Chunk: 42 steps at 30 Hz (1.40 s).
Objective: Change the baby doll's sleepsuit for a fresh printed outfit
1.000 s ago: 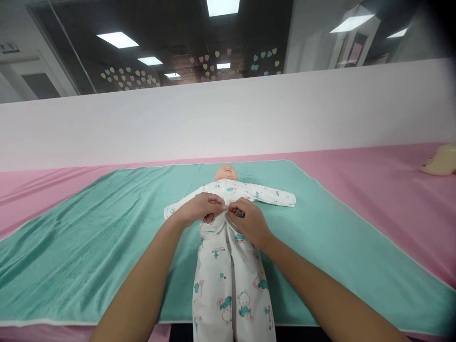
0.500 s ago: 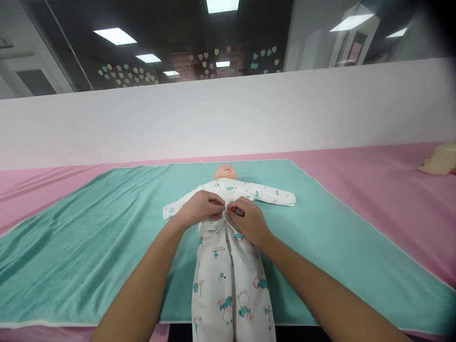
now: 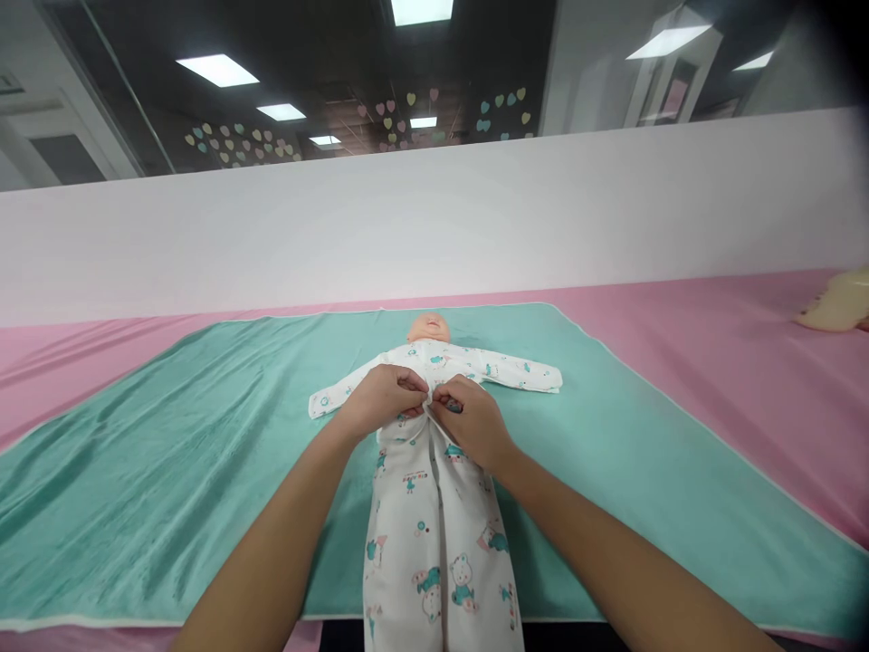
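Over the doll (image 3: 428, 328), left hand (image 3: 386, 397), right hand (image 3: 476, 421), both still pinching the printed outfit (image 3: 400, 534)

Pinched between my fingertips (image 3: 424, 397), the white clothing (image 3: 407, 507) gathers at the doll's (image 3: 428, 328) middle, printed with teal and pink figures. The doll lies face up on the teal sheet (image 3: 169, 471), sleeves (image 3: 522, 372) spread.

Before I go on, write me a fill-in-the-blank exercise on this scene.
Of the left grip and the right grip, ____ pinch the patterned garment.
The doll lies on its ____.
The green cloth lies over a ____ cloth.
Small decorations above the white panel are shaped like ____.
Missing words: both; back; pink; hearts.
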### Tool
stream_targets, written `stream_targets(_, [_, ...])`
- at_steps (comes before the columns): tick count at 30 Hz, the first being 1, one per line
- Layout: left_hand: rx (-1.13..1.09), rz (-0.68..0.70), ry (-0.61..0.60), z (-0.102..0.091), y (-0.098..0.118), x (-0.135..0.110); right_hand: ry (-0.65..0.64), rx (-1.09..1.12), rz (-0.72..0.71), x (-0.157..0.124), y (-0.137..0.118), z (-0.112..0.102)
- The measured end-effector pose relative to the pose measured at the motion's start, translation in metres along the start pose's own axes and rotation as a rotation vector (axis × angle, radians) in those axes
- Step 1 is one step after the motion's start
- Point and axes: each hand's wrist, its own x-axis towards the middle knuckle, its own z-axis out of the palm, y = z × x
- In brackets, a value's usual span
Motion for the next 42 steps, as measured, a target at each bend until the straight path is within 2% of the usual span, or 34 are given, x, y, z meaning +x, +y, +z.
stream_targets(10, [0.222, 0.054, 0.061, -0.001, 0.007, -0.006, 0.022, -0.043, 0.003, 0.000, 0.000, 0.002])
stream_targets(15, [0.296, 0.083, 0.072, 0.000, 0.006, -0.007, 0.003, 0.025, 0.046, 0.003, 0.001, 0.003])
stream_targets(23, [0.243, 0.070, 0.049, -0.001, 0.003, -0.004, -0.062, 0.189, 0.110, 0.011, 0.010, 0.003])
stream_targets(34, [0.196, 0.053, 0.048, 0.000, 0.005, -0.004, -0.212, 0.215, 0.116, 0.014, 0.007, -0.013])
stream_targets(42, [0.266, 0.084, 0.078, 0.000, 0.006, -0.005, -0.183, 0.197, 0.143, 0.013, 0.006, -0.009])
